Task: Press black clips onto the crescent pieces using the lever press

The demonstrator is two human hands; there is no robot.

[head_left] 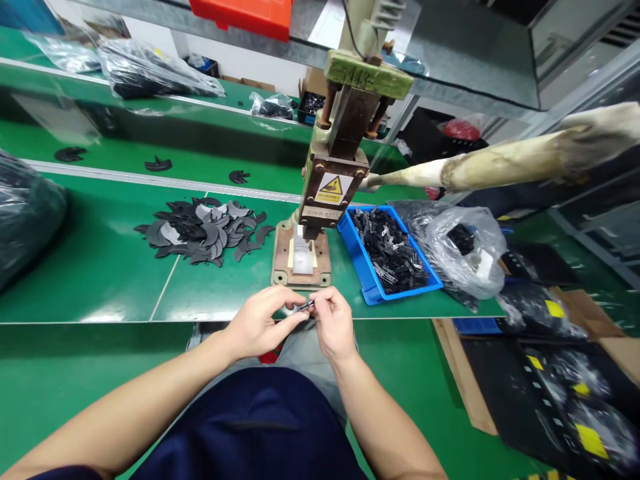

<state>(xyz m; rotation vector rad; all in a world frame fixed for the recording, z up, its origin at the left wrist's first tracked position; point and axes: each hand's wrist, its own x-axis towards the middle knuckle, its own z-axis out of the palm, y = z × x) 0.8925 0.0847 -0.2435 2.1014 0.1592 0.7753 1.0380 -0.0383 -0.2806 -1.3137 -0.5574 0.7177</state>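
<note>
Both hands meet at the front edge of the green table, just before the base of a hand press (281,260). My left hand (260,320) pinches one end of a small dark part (305,306) between thumb and fingers. The other end sits in the fingertips of my right hand (333,323). The part is mostly covered by fingers, so its exact shape cannot be made out. Behind the hands, the press ram hangs above a pale metal plate (303,260). Left of the press lies a heap of curved dark grey pieces (215,230).
A blue bin (367,283) of small black parts stands right of the press, with a clear plastic bag (470,247) beyond it. The press's long lever (480,160) reaches out to the right. A large dark bag (27,213) sits at far left. Open cartons (465,380) stand lower right.
</note>
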